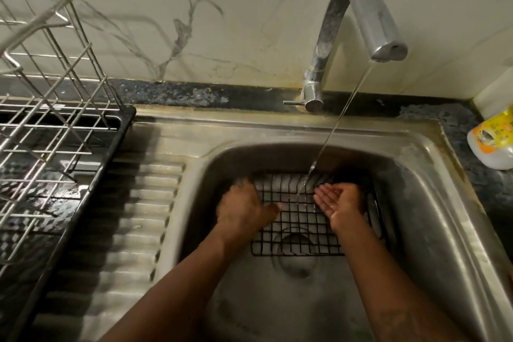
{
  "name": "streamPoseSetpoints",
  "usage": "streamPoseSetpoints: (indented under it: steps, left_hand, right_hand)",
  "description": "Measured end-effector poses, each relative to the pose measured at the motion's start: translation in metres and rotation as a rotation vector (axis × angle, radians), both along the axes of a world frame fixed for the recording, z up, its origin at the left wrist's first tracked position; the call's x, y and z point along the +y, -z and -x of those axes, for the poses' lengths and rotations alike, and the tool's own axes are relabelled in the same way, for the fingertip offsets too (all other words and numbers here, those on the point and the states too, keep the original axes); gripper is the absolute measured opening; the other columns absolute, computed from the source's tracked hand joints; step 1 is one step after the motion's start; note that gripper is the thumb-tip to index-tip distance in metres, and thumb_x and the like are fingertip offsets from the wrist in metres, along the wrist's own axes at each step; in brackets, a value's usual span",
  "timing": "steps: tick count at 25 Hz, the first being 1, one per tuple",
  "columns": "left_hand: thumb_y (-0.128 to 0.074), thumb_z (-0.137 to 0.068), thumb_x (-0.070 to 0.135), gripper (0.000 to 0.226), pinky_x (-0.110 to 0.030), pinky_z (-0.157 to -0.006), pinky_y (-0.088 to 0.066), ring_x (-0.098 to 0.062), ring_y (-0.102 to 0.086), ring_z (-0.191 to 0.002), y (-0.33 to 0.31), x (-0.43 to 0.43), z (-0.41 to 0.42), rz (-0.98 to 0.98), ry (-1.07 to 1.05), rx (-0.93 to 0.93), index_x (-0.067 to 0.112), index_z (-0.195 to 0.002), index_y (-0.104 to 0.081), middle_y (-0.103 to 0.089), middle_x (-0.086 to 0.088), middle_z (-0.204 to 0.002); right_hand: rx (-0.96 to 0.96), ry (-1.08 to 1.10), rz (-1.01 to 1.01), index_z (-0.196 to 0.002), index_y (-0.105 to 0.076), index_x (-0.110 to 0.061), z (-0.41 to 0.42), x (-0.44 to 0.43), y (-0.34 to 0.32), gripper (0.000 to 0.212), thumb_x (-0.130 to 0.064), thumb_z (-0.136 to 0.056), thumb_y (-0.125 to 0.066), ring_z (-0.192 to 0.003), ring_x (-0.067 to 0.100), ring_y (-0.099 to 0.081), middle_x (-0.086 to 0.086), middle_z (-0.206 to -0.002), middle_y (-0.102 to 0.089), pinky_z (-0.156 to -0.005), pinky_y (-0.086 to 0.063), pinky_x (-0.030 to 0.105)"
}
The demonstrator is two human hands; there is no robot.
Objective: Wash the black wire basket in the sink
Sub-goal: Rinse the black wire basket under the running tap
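The left hand (241, 209) lies palm down on the 9 o'clock edge of the black wire basket (299, 230), thumb stretched toward 3 o'clock across the wires. Its fingers are smeared by blur, so I cannot tell whether they curl round a wire. The right hand (340, 204) holds nothing. It is turned palm up and loosely cupped above the basket's 3 o'clock side, with its fingers relaxed and pointing toward 10 o'clock. Both forearms reach in from 6 o'clock.

The basket lies in the bowl of the steel sink (433, 175), partly over the drain (297, 264). A thin water stream (341, 116) falls from the tap (361, 16) at 12 o'clock, landing on the basket just beside the right hand.

At 3 o'clock on the counter stands a plastic bottle (491, 141) with a yellow and orange label, its print too small to read. At 9 o'clock a wire dish rack (50, 91) sits in a black tray (116, 141).
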State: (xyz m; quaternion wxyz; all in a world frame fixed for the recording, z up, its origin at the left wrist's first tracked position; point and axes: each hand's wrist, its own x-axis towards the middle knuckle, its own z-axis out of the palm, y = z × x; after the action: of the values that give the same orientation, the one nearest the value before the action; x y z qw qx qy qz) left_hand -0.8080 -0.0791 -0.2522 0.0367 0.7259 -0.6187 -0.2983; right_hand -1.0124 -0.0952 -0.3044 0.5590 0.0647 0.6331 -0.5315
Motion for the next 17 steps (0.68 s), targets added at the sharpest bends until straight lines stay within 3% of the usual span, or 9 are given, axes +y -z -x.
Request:
streamPoseSetpoints:
  steps: [3, 6, 9, 12, 14, 17]
  left_hand:
    - [-0.054, -0.101, 0.039, 0.029, -0.031, -0.069, -0.058, -0.016, -0.066, -0.079, 0.010, 0.004, 0.004, 0.048, -0.113, 0.068, 0.013, -0.111, -0.063, -0.066, 0.000, -0.090]
    - [-0.039, -0.106, 0.042, 0.037, -0.032, -0.069, -0.047, -0.023, -0.063, -0.083, 0.007, 0.011, 0.016, 0.178, -0.176, 0.040, 0.014, -0.111, -0.062, -0.056, 0.001, -0.085]
    - [-0.042, -0.106, 0.039, 0.031, -0.033, -0.069, -0.043, -0.030, -0.065, -0.086, 0.004, 0.016, 0.023, 0.238, -0.179, 0.042, 0.015, -0.112, -0.060, -0.065, -0.010, -0.092]
    - [-0.044, -0.105, 0.037, 0.029, -0.033, -0.070, -0.044, -0.035, -0.068, -0.097, 0.005, 0.016, 0.023, 0.250, -0.184, 0.047, 0.015, -0.113, -0.062, -0.070, -0.015, -0.103]
    - [-0.036, -0.107, 0.043, 0.040, -0.035, -0.073, -0.047, -0.036, -0.068, -0.095, 0.007, 0.017, 0.022, 0.234, -0.193, 0.052, 0.014, -0.109, -0.064, -0.070, -0.016, -0.102]
    - [-0.028, -0.107, 0.051, 0.052, -0.036, -0.075, -0.047, -0.033, -0.066, -0.091, 0.008, 0.019, 0.022, 0.222, -0.229, 0.056, 0.015, -0.104, -0.065, -0.069, -0.014, -0.097]
  right_hand:
    - [-0.065, 0.018, 0.049, -0.092, -0.066, -0.003, 0.004, 0.007, -0.003, 0.022, -0.014, -0.094, -0.047, -0.084, 0.025, -0.071, 0.016, -0.098, -0.072, -0.069, -0.056, 0.034]
    - [-0.096, -0.282, 0.068, -0.096, -0.067, 0.002, -0.007, 0.007, -0.011, 0.020, -0.008, -0.092, -0.049, -0.083, 0.028, -0.070, 0.016, -0.088, -0.073, -0.077, -0.058, 0.039]
    - [-0.222, -0.510, 0.174, -0.121, -0.064, 0.000, -0.043, 0.000, -0.010, 0.030, -0.006, -0.094, -0.053, -0.104, 0.028, -0.071, 0.018, -0.113, -0.074, -0.091, -0.057, 0.041]
    - [-0.204, -0.610, 0.228, -0.126, -0.062, -0.006, -0.060, -0.002, -0.004, 0.031, -0.006, -0.095, -0.059, -0.113, 0.024, -0.069, 0.014, -0.122, -0.071, -0.084, -0.059, 0.040]
    - [-0.079, -0.585, 0.238, -0.122, -0.063, -0.002, -0.045, 0.003, -0.007, 0.027, -0.006, -0.096, -0.058, -0.106, 0.026, -0.072, 0.019, -0.119, -0.071, -0.086, -0.060, 0.044]
    - [-0.028, -0.272, 0.215, -0.108, -0.064, 0.003, -0.007, 0.006, -0.012, 0.024, -0.012, -0.101, -0.046, -0.091, 0.028, -0.074, 0.024, -0.110, -0.071, -0.086, -0.059, 0.041]
